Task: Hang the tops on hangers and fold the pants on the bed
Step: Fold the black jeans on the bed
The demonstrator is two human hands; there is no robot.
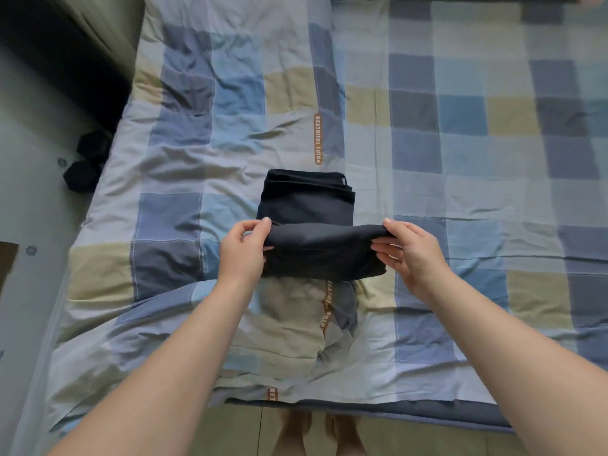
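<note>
Pants fold, mid-step. Dark navy fabric pants (306, 205) sit at centre frame on the blue, beige and grey checked quilt (460, 126) covering the bed. The far half lies flat and the near half is raised as a soft doubled fold. Your left hand (241, 255) pinches the left end of that fold, thumb on top. Your right hand (411, 255) pinches the right end, thumb over, fingers under. Both hands grasp cloth; neither is loose.

To do this step well, in my judgement: lift both ends level so the middle does not sag. Carry the fold toward the upper frame and lay its edge flush with the far edge of the flat part. Line up the sides too, since the layers at the upper right corner look slightly stepped. Let go only once the cloth rests, then smooth it with flat palms. The fabric looks limp and likely to bunch, so go slowly.

No tops or hangers in view. Orange printed label strip (317, 139) just above the pants; black bundled items (87, 166) on the floor, left middle.
</note>
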